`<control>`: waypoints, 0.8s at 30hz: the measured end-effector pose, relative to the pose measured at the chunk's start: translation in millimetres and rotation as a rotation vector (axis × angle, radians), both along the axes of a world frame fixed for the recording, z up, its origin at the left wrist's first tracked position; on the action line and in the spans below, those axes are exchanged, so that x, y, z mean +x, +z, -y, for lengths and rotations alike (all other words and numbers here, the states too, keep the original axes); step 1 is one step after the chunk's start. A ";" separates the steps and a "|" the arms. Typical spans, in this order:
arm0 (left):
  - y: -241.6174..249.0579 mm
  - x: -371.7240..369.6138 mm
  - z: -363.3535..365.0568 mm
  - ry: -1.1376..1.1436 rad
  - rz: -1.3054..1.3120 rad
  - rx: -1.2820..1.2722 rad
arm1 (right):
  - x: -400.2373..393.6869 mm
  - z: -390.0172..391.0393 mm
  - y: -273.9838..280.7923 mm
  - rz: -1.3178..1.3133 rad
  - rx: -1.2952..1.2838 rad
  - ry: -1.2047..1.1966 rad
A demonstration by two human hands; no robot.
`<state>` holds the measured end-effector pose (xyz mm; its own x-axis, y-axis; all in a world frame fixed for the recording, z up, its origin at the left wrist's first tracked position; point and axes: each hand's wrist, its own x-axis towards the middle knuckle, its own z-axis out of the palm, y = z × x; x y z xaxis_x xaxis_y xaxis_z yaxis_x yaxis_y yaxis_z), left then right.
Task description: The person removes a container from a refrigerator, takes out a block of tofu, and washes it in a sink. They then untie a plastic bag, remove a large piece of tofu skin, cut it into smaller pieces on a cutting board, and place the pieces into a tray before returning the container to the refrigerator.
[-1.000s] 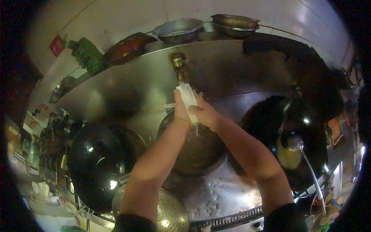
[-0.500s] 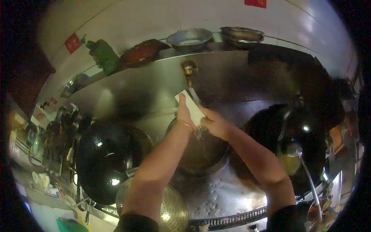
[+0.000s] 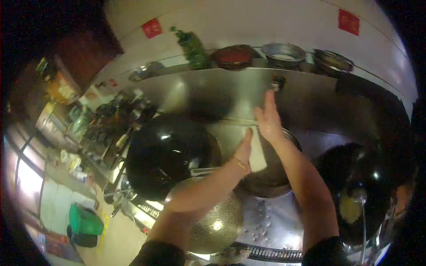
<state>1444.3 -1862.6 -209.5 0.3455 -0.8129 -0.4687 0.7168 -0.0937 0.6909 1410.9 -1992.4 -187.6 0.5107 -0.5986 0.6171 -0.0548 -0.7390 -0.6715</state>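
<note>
My left hand [image 3: 245, 153] is closed round a pale, flat rectangular block [image 3: 257, 153], thumb on its upper end. A thin yellow band circles that wrist. Just right of and above the block, my right hand [image 3: 269, 119] points up with its fingers stretched out and nothing in them, near the tap [image 3: 278, 83] on the steel backsplash. Both hands are over a round pot [image 3: 270, 188] set in the steel stove top, partly hidden by the arms and the block.
A large black wok [image 3: 166, 155] lies to the left, another dark wok [image 3: 359, 168] with a ladle [image 3: 364, 221] to the right. A perforated strainer [image 3: 217, 221] sits in front. Bowls [image 3: 284, 54] and a green bottle [image 3: 192, 48] line the back shelf. A green bin [image 3: 86, 220] stands lower left.
The view has turned left, so the scene sits further right. My right hand has let go of the block and moved up with its fingers extended. The block stays in my left hand.
</note>
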 end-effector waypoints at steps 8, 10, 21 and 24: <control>6.4 -5.3 -53.8 -0.167 -0.102 -0.211 | -70.9 -59.1 -71.9 -0.144 1.190 0.405; 35.8 -23.2 -86.0 -0.223 -0.099 -0.183 | -81.6 -45.0 -88.7 -0.294 1.274 0.259; 30.5 -72.4 -429.4 -0.265 1.077 -0.100 | -84.6 -175.9 -38.7 -0.308 0.860 0.350; -8.3 -111.9 -590.0 0.040 1.331 0.406 | -53.3 -254.3 -25.8 -0.343 0.771 0.501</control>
